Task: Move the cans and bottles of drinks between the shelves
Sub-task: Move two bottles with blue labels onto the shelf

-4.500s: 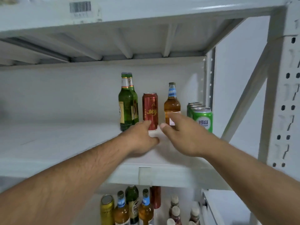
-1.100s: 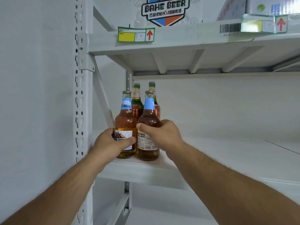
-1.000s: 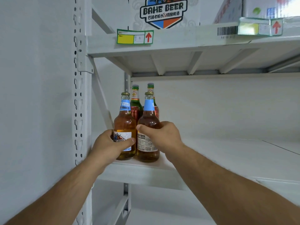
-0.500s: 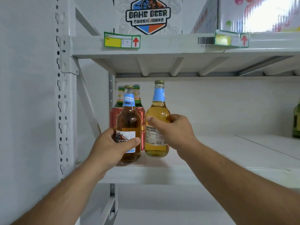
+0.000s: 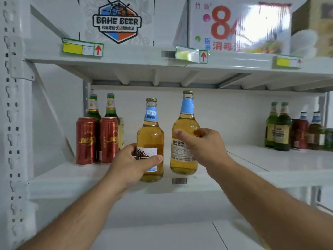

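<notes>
Two amber bottles being lifted off the shelf (image 5: 180, 188)
The left bottle (image 5: 151, 134) is being grasped by the left hand (image 5: 133, 165), the right bottle (image 5: 185, 130) by the right hand (image 5: 203, 148); red cans (image 5: 97, 139) are waiting at the shelf's left end.

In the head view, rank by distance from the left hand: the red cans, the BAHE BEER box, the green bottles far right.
From the left hand:
1. Red cans, just to its left, same shelf.
2. BAHE BEER box, shelf above.
3. Green bottles, far right.

Shop stockroom, white metal shelving (image 5: 180, 184), price tags (image 5: 82, 48), beer carton (image 5: 117, 20) overhead
</notes>
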